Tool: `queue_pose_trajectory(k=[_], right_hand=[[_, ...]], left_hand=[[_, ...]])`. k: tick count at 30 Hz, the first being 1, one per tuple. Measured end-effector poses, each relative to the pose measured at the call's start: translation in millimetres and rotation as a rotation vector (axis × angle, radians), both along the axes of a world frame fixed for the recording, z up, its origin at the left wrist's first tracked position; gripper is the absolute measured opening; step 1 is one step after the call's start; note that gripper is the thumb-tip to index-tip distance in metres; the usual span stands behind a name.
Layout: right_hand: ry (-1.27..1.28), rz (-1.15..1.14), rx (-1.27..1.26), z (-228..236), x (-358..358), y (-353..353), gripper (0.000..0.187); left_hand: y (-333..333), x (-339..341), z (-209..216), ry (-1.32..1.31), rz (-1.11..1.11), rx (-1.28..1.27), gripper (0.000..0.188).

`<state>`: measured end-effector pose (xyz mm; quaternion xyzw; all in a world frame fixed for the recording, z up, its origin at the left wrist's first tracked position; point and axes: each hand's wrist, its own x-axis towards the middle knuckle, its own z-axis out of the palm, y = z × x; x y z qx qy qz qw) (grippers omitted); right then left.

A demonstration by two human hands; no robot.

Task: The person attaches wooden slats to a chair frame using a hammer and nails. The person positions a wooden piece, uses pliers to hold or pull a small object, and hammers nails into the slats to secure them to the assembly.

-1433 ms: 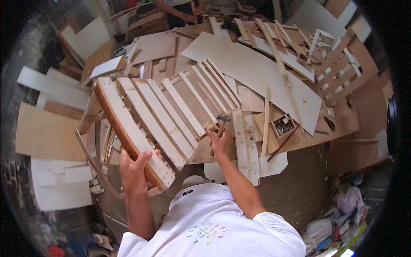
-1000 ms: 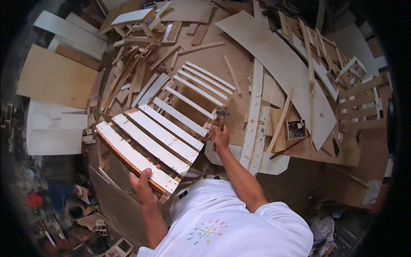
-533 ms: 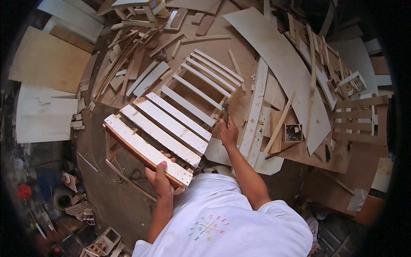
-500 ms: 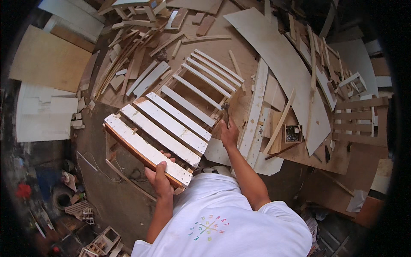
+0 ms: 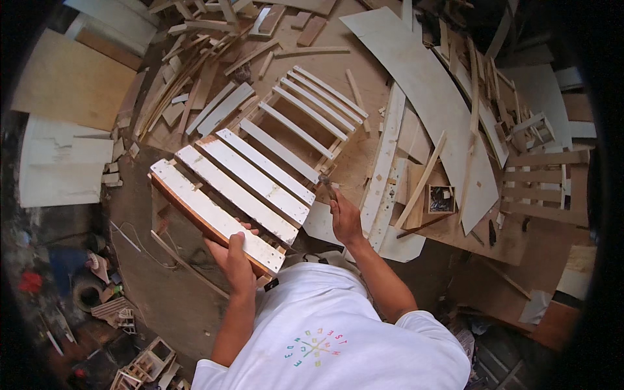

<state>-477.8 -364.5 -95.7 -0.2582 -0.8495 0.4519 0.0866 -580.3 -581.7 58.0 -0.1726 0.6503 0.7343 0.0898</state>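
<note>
White slatted frame (image 5: 253, 179) gripped in left hand (image 5: 233, 257), hammer (image 5: 331, 190) in right hand (image 5: 346, 218); looks like the pounding stage, next tap wants steady aim.

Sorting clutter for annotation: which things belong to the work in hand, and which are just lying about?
In use:
- White-slatted wooden frame, its near slat gripped by the left hand
- Hammer, in the right hand

Lying about, apparently:
- Large white board
- Pale planks
- Brown panel
- Small box of metal bits (untouched; possibly supplies)
</note>
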Motion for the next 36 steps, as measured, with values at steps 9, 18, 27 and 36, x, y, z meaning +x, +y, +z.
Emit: queue_pose_trajectory(k=[9, 18, 27, 36], right_hand=[[0.027, 0.029, 0.035, -27, -9, -4, 0.046], [0.023, 0.045, 0.039, -9, -8, -4, 0.048], [0.068, 0.028, 0.095, 6, -13, 0, 0.048], [0.093, 0.066, 0.077, 9, -11, 1, 0.051]], left_hand=[[-1, 0, 0, -0.027, -0.045, 0.024, 0.054], [5, 0, 4, 0.01, -0.013, -0.005, 0.049], [2, 1, 1, 0.027, -0.006, 0.006, 0.046], [-2, -1, -3, 0.013, -0.029, 0.04, 0.051]])
